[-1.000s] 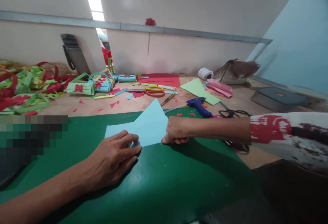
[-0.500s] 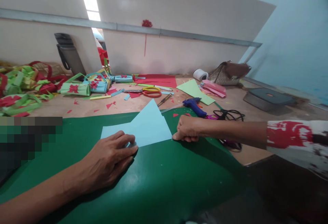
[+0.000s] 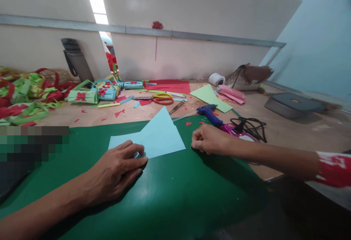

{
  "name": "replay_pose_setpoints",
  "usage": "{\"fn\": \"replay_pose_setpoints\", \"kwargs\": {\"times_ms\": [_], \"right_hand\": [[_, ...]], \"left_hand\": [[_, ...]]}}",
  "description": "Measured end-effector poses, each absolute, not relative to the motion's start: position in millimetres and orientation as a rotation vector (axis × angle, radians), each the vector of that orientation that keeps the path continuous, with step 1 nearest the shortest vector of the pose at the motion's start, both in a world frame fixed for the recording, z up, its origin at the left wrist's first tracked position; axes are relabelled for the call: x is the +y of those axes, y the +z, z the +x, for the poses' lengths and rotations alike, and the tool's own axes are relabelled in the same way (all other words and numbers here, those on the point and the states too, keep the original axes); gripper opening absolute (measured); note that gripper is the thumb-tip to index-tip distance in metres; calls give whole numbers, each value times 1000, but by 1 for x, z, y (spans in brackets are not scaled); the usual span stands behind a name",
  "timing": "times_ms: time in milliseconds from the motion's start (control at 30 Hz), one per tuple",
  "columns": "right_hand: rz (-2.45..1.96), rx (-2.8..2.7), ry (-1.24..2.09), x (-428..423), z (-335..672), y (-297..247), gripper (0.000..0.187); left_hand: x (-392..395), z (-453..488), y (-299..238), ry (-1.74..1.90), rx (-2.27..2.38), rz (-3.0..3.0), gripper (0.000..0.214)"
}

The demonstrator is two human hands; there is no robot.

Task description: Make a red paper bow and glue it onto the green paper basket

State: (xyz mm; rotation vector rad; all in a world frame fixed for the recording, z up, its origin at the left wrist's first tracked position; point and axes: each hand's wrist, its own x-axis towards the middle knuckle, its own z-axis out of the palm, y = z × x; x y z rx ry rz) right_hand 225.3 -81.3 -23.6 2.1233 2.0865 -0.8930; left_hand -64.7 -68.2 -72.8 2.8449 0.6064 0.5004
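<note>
A folded sheet of light blue paper [image 3: 161,135] lies on the green mat [image 3: 175,188], with a triangular flap pointing away from me. My left hand [image 3: 117,168] is closed at its lower left edge, thumb and curled fingers gripping it and holding it down. Just off the paper's right corner, my right hand [image 3: 208,139] rests low over the mat with its fingers curled in. A small gap separates it from the paper, and nothing shows between its fingers.
Behind the mat lie scissors [image 3: 161,98], a craft knife [image 3: 177,107] and a blue glue gun [image 3: 210,115] with a coiled black cable [image 3: 253,127]. Several small paper bags [image 3: 82,96] and a dark bottle [image 3: 76,59] stand at the left. A lidded container [image 3: 294,106] sits right.
My right hand has slid off the paper's right corner and moved slightly to the right. My left hand and the paper stay in place, and the view has shifted a little.
</note>
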Motion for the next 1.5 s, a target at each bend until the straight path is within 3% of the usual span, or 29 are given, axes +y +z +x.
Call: {"fn": "replay_pose_setpoints", "kwargs": {"times_ms": [67, 200, 300, 400, 500, 667, 967, 1500], "right_hand": [[2042, 2387, -707, -89, 222, -23, 17], [1336, 2939, -88, -97, 210, -37, 52], [1072, 2957, 137, -95, 204, -53, 51], [1036, 3008, 198, -93, 204, -64, 42], [1043, 3068, 221, -92, 206, -68, 39], [1029, 3151, 197, -90, 209, -73, 34], [1020, 3241, 377, -90, 209, -81, 24], [968, 3299, 486, -88, 211, -83, 31]], "left_hand": [[-68, -63, -71, 485, 612, 2835, 28], [-72, -60, -66, 494, 714, 2730, 28], [-73, -54, -55, 489, 1029, 2470, 26], [-68, -39, -40, 302, 1435, 2021, 33], [-58, -21, -28, -31, 1453, 1614, 35], [-46, -2, -27, -284, 1487, 1547, 40], [-39, 0, -26, -384, 1495, 1474, 42], [-48, -77, -30, -360, 1599, 1325, 53]]}}
